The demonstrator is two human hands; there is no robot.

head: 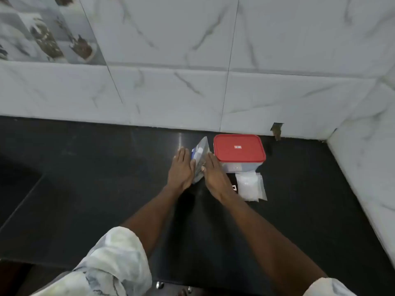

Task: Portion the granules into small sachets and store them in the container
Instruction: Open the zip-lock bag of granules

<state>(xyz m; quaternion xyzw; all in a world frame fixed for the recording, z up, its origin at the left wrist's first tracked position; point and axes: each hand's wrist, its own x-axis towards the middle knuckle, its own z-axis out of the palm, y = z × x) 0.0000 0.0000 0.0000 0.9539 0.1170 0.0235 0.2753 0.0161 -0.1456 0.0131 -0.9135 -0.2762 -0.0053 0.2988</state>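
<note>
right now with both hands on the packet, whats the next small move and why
Probably grip the packet and bring it closer to open its top. The left hand and right hand only press flat against its sides, the sachets lie stacked in front of the container, and its red lid is on, so pouring cannot start yet.

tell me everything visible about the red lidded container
The container is a rounded rectangular tub of pale, see-through-looking plastic, shut with a red lid bearing a small white label. It stands upright on the black counter by the tiled wall, clear sachets lying in front; whether the right hand touches it is unclear.
</note>
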